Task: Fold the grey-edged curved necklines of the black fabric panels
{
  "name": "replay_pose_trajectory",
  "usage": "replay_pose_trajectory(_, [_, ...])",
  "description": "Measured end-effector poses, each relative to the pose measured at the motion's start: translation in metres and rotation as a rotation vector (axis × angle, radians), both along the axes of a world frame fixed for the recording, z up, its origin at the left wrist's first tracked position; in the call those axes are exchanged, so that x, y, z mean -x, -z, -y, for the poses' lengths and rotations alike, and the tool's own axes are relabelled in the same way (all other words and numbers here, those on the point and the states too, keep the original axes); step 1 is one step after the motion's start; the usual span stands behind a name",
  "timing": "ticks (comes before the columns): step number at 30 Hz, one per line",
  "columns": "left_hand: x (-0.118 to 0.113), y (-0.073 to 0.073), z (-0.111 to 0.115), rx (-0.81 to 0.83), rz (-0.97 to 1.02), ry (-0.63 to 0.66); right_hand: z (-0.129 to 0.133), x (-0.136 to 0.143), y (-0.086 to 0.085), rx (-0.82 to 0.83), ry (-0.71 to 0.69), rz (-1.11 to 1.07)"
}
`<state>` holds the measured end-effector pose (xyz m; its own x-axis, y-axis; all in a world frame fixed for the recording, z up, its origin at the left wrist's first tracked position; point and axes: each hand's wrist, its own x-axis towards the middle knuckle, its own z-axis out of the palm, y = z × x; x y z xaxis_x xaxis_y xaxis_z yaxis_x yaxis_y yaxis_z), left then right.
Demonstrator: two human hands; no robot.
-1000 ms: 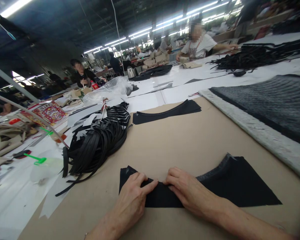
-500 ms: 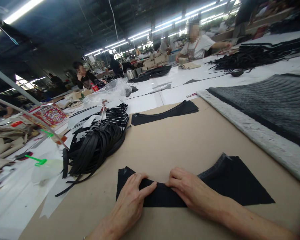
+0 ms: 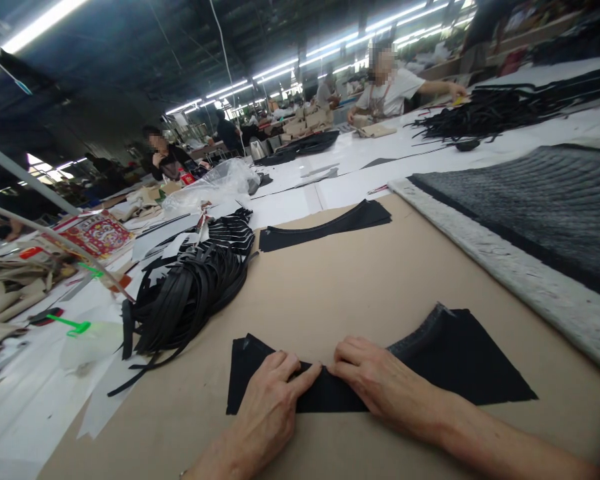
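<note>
A black fabric piece point(image 3: 460, 360) with a curved upper edge lies on the beige sheet point(image 3: 320, 287) in front of me. My left hand point(image 3: 275, 393) rests on its left part, thumb and fingertips pressing the curved edge. Close beside it, my right hand point(image 3: 375, 380) has its fingers pinched together on the same edge, near the middle. The edge right of my right hand stands up as a greyish strip. Farther back on the sheet lies a similar black piece point(image 3: 325, 230).
A bundle of black strips point(image 3: 195, 293) lies to the left, near a bottle with a green spout point(image 3: 75, 325). At right sits a pale board point(image 3: 480, 260) beside grey ribbed material point(image 3: 540, 200). A person in a white shirt point(image 3: 395, 93) works across the table.
My left hand has moved slightly right along the curved edge, so its thumb is closer to my right hand. The view has shifted a little.
</note>
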<state>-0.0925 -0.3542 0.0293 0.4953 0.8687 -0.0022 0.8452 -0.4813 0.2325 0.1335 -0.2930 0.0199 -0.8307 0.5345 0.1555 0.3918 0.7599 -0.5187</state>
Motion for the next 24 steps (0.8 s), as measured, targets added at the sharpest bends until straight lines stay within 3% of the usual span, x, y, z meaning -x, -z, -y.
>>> replay_pose_trajectory(9, [0.010, 0.012, 0.020, -0.189, 0.020, 0.053, 0.000, -0.002, 0.004, -0.042, -0.029, 0.017])
replay_pose_trajectory(15, [-0.001, 0.012, 0.021, -0.256, 0.250, -0.161, 0.002, -0.001, 0.008, -0.114, -0.039, 0.044])
replay_pose_trajectory(20, [-0.014, 0.023, 0.020, -0.262, 0.080, -0.109, 0.003, 0.001, 0.012, -0.137, -0.037, 0.041])
replay_pose_trajectory(24, [-0.006, 0.029, 0.028, -0.345, -0.037, -0.040, 0.003, 0.001, 0.018, -0.158, -0.044, -0.004])
